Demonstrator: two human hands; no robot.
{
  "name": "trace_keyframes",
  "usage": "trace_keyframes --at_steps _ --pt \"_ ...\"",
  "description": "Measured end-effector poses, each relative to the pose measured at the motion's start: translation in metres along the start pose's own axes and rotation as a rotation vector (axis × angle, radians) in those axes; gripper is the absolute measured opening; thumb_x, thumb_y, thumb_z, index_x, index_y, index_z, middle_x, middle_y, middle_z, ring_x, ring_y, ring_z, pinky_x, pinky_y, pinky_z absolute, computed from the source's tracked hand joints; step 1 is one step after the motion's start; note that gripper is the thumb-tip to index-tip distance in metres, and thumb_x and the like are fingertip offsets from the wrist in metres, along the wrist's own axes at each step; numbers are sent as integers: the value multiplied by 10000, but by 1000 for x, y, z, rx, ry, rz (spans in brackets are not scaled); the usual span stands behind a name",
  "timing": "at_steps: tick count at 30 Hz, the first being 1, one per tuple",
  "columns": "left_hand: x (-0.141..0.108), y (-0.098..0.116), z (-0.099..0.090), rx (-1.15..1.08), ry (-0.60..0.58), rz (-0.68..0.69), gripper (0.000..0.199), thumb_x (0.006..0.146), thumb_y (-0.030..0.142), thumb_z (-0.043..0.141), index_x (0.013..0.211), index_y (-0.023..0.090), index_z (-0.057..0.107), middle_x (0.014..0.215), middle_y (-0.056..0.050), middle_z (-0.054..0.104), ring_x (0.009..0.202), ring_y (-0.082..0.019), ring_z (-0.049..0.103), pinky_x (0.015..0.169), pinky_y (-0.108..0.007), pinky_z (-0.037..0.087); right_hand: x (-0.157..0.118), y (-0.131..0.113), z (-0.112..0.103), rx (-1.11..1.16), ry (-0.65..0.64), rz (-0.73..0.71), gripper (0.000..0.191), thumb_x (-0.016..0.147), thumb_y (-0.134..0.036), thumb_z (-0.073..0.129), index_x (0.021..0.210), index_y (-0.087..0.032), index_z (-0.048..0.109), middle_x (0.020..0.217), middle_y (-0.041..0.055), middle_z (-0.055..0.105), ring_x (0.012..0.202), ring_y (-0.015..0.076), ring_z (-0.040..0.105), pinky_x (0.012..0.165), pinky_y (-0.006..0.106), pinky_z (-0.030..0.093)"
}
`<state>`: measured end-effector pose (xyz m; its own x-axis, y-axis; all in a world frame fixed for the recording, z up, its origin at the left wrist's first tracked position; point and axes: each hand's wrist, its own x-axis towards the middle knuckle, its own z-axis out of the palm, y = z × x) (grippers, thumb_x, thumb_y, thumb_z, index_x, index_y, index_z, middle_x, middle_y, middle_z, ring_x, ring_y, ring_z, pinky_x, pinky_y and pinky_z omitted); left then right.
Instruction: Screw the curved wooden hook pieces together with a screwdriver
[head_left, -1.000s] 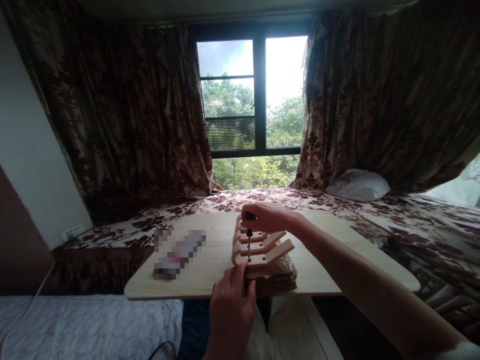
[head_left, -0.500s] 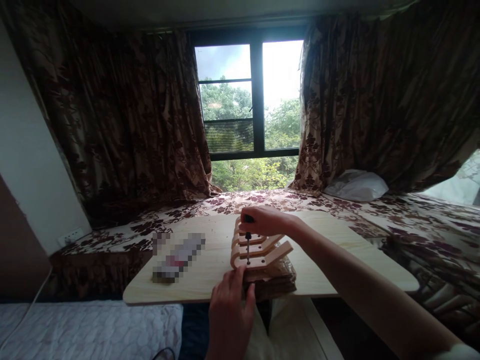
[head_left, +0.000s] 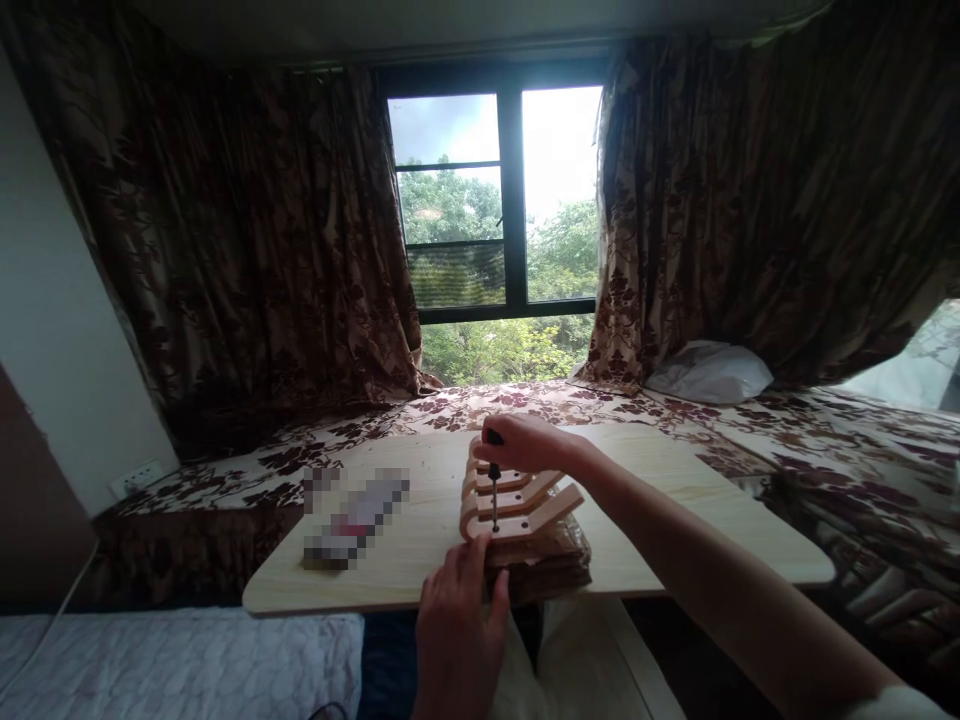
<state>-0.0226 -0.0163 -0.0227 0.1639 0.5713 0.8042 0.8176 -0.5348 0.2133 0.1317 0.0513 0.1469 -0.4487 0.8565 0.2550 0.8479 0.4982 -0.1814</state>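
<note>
pixelated object (head_left: 356, 522), perhaps a box, screwdriver grip (head_left: 494, 452) partly hidden

Two hands (head_left: 459, 615), one screwdriver (head_left: 494, 485) and at least three curved wooden pieces (head_left: 510, 525) are showing over one table (head_left: 630, 545), one blurred item (head_left: 356, 525) is lying at nine o'clock, two curtains (head_left: 300, 250) are flanking one window (head_left: 513, 190) at twelve, and one white bag (head_left: 709, 373) is resting at two.

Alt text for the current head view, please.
A right hand holds an upright screwdriver on a curved wooden piece, which the left hand touches, atop a brown stack on a pale table before a curtained window.
</note>
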Motion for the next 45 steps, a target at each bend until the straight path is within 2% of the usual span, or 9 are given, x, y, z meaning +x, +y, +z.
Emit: trace_keyframes --at_steps 6,14,23,31,40,45 --pt "0 0 2 -1 -13 -12 366 864 230 480 1229 220 494 1023 -70 647 891 -233 632 772 -392 505 -4 3 -7 60 -24 -95 264 915 -353 532 1073 -151 594 1017 57 621 841 166 609 734 363 516" --pt "0 0 2 7 0 -12 340 871 239 481 1209 214 506 995 -65 651 860 -228 636 760 -392 512 2 9 9 38 19 67 283 917 -352 528 1117 -159 580 1073 69 608 871 175 607 743 369 520" --pt "1 0 0 15 5 4 352 851 234 504 1202 224 520 985 -56 664 856 -226 649 739 -368 524 -10 -3 -8 53 -23 -102 258 914 -346 535 1069 -150 595 1009 54 622 835 164 611 730 361 518" --pt "2 -2 0 22 31 17 328 855 242 488 1180 225 527 973 -55 670 848 -224 658 736 -372 531 1 5 9 -2 44 23 269 919 -355 524 1092 -157 587 1038 62 615 841 165 608 725 356 520" --pt "1 -4 3 40 28 36 357 859 234 491 1216 227 496 977 -57 670 847 -227 663 717 -373 541 -8 -3 -6 -19 7 -110 262 916 -348 530 1083 -155 591 1030 60 619 855 169 609 747 371 515" --pt "0 -7 3 38 17 45 353 858 235 500 1210 222 500 984 -60 670 855 -226 662 734 -377 546 -1 -2 2 -59 19 -29 269 919 -352 524 1099 -163 589 1068 67 612 879 175 606 761 376 514"
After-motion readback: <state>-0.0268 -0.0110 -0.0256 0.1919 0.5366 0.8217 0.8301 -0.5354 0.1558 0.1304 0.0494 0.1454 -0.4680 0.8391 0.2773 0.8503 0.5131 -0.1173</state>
